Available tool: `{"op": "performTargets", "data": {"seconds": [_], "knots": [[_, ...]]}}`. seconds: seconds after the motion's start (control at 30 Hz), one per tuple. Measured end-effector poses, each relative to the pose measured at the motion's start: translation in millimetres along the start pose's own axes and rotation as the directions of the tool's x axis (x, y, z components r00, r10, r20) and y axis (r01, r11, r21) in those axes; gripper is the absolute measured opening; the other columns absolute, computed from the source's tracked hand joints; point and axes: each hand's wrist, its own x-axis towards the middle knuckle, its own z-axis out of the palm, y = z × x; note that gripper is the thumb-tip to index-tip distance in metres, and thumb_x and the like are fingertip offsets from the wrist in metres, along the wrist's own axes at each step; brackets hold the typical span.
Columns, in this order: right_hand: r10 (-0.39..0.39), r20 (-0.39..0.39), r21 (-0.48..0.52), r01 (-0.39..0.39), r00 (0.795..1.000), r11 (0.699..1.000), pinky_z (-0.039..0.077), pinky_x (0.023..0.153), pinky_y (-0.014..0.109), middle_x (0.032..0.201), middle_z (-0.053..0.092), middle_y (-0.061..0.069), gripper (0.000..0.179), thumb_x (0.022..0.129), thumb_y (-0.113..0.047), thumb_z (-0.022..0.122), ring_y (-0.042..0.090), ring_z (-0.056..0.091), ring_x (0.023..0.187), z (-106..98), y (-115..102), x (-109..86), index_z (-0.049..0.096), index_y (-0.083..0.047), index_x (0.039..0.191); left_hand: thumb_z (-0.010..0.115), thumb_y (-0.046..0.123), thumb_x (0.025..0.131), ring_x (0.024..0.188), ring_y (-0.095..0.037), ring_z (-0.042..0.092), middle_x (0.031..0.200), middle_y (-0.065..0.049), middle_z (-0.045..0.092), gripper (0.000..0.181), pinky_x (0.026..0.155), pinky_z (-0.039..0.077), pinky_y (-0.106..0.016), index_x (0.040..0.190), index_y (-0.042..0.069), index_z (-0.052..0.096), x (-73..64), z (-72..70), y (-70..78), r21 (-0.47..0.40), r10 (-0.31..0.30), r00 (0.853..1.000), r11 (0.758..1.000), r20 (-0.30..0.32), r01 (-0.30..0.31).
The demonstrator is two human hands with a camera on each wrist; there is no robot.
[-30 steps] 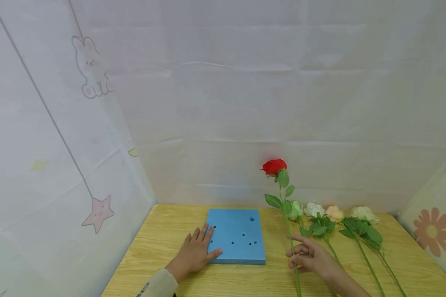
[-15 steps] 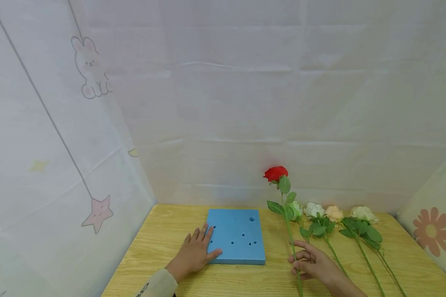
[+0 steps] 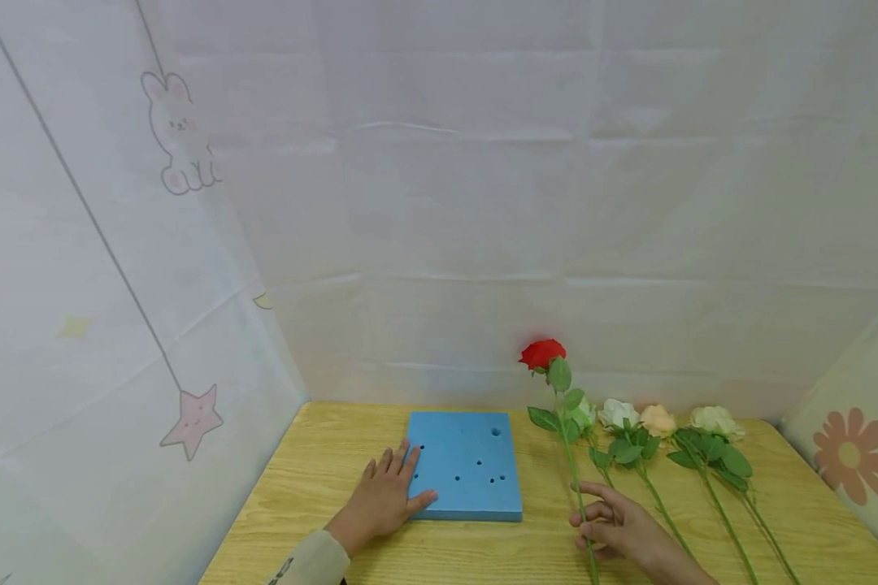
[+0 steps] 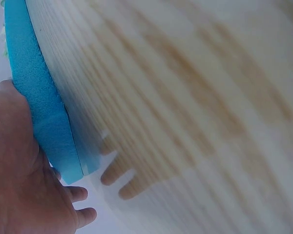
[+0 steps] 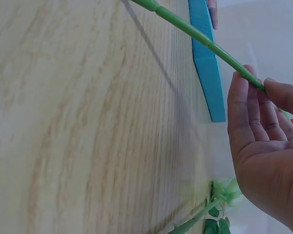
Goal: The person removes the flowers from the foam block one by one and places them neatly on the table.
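My left hand [image 3: 382, 497] lies with spread fingers over the left edge of a blue foam block [image 3: 468, 455], thumb on its near corner. Several small holes dot the block's top, with a larger one at the back right. In the left wrist view, the palm and thumb rest against the block's side [image 4: 31, 73]. To the right of the block, my right hand [image 3: 625, 526] pinches the green stem of a red artificial rose [image 3: 544, 354] between thumb and fingers. The rose leans slightly, bloom up. In the right wrist view, its stem [image 5: 200, 36] runs above the table.
On the wooden table [image 3: 300, 455] at the right lie several more artificial roses: a pale green one [image 3: 580, 413], a white one [image 3: 619, 413], a peach one [image 3: 659, 421] and a cream one [image 3: 717, 422]. White printed cloth [image 3: 439, 203] hangs behind and on both sides.
My right hand has moved slightly down and to the right, and the red rose's bloom has come lower with it. The left hand and block stay in place.
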Motion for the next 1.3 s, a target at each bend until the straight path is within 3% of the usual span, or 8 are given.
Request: {"op": "performTargets", "data": {"seconds": [0.43, 0.77, 0.97, 1.3], "knots": [[0.014, 0.030, 0.020, -0.015, 0.999, 1.000, 0.056, 0.079, 0.041, 0.125, 0.065, 0.017, 0.075, 0.105, -0.018, 0.058, 0.029, 0.069, 0.101, -2.1, 5.6, -3.7, 0.011, 0.010, 0.157, 0.029, 0.079, 0.096, 0.150, -0.048, 0.022, 0.169, -0.016, 0.012, 0.096, 0.114, 0.022, -0.070, 0.164, 0.013, 0.019, 1.0, 2.0, -1.6, -0.017, 0.007, 1.000, 1.000, -0.010, -0.007], [0.014, 0.116, 0.132, -0.030, 0.993, 0.991, 0.052, 0.076, 0.034, 0.125, 0.065, 0.012, 0.072, 0.107, -0.015, 0.053, 0.023, 0.068, 0.099, -5.5, 12.4, -5.1, 0.007, 0.009, 0.158, 0.033, 0.075, 0.098, 0.150, -0.048, 0.021, 0.169, -0.016, 0.012, 0.092, 0.114, 0.021, -0.071, 0.164, 0.013, 0.019, 1.9, 2.8, -1.8, -0.021, 0.009, 1.000, 1.000, 0.000, -0.009], [0.045, 0.159, 0.237, -0.082, 0.986, 0.968, 0.056, 0.086, 0.036, 0.124, 0.064, 0.008, 0.070, 0.107, -0.013, 0.052, 0.021, 0.068, 0.100, -5.2, 16.1, -6.2, 0.009, 0.005, 0.159, 0.031, 0.077, 0.097, 0.150, -0.047, 0.022, 0.169, -0.015, 0.011, 0.094, 0.114, 0.022, -0.070, 0.164, 0.013, 0.018, -0.3, 2.2, -1.3, -0.022, 0.010, 1.000, 1.000, 0.005, -0.010], [0.043, 0.193, 0.263, -0.094, 0.980, 0.960, 0.057, 0.087, 0.038, 0.123, 0.065, 0.008, 0.066, 0.109, -0.011, 0.049, 0.020, 0.069, 0.101, -8.2, 21.5, -3.2, 0.010, 0.005, 0.159, 0.031, 0.077, 0.097, 0.150, -0.048, 0.024, 0.169, -0.015, 0.012, 0.094, 0.113, 0.023, -0.071, 0.164, 0.013, 0.019, -1.2, -0.4, 0.8, -0.023, 0.014, 1.000, 1.000, 0.003, -0.014]]}}
